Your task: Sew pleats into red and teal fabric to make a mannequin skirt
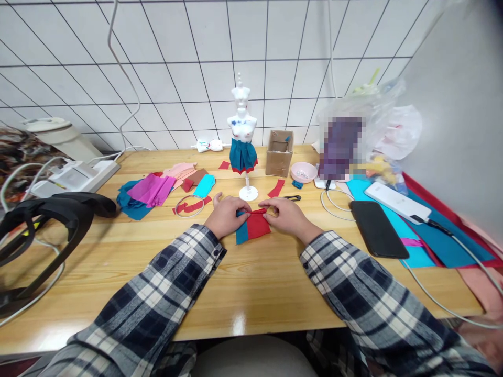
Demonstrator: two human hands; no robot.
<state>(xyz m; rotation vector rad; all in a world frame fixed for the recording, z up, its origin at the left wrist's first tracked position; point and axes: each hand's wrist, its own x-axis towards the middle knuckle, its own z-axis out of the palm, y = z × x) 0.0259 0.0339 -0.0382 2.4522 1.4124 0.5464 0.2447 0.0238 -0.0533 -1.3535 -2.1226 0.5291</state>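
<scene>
A small piece of red and teal fabric (257,228) lies on the wooden table in front of me, its upper edge folded over. My left hand (228,213) pinches that edge at its left end, near the teal part. At the right end, the fingertips of my right hand (287,215) close on the same red fold. Just beyond my hands stands a small white mannequin (242,128) on a round base, dressed in a teal skirt (243,155) with a red hem. A black-handled small tool (292,198) lies beyond my right hand.
Fabric scraps (151,191) and a metal hoop (189,206) lie to the left, near a black headset (47,235). Behind are a cardboard box (279,154) and a pink bowl (303,172). A black phone (379,229), a white power bank (396,202) and cables occupy the right.
</scene>
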